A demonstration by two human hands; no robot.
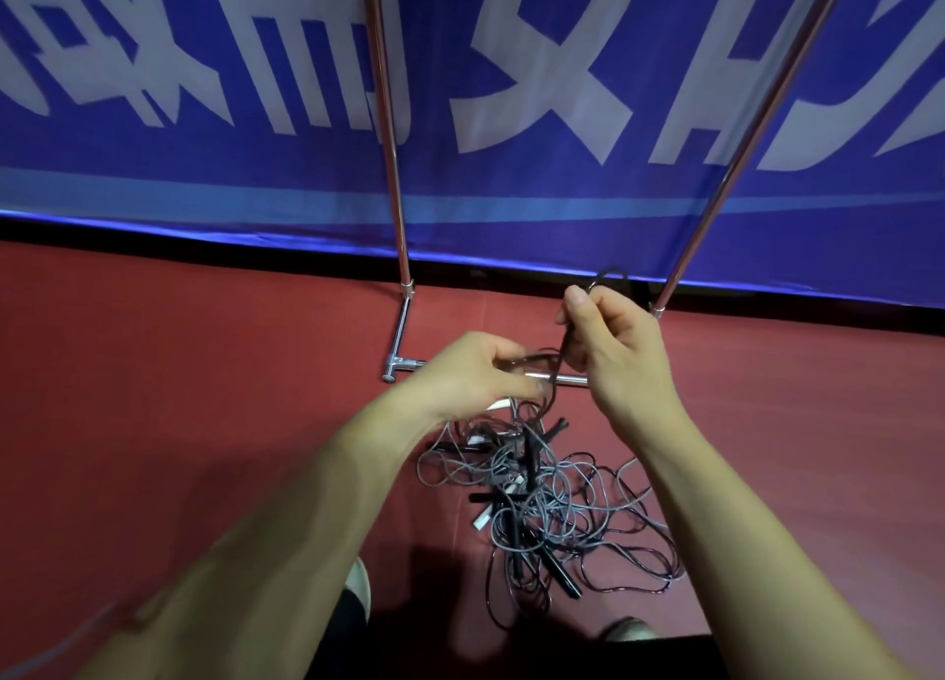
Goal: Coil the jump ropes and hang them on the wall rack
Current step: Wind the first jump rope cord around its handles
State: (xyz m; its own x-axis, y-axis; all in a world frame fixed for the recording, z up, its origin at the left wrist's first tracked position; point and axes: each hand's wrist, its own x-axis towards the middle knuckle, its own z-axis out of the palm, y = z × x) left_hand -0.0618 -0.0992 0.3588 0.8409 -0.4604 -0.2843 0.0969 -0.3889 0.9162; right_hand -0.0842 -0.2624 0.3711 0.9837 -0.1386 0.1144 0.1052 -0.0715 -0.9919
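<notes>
While rope (608, 283) lifts, pile (537, 500) below.

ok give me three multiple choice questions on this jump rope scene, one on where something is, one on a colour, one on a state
1. Where is the pile of jump ropes?
A. hung on the rack
B. on the floor below the hands
C. on a table

2. What colour is the floor?
A. green
B. grey
C. red

3. What is the right hand doing?
A. pinching a dark rope
B. resting open and empty
C. gripping a rack pole

Answers:
1 B, the tangle lies on the floor in front of the metal rack.
2 C, the floor is dull red.
3 A, its thumb and fingers close on a dark rope that also runs to the left hand.
</notes>
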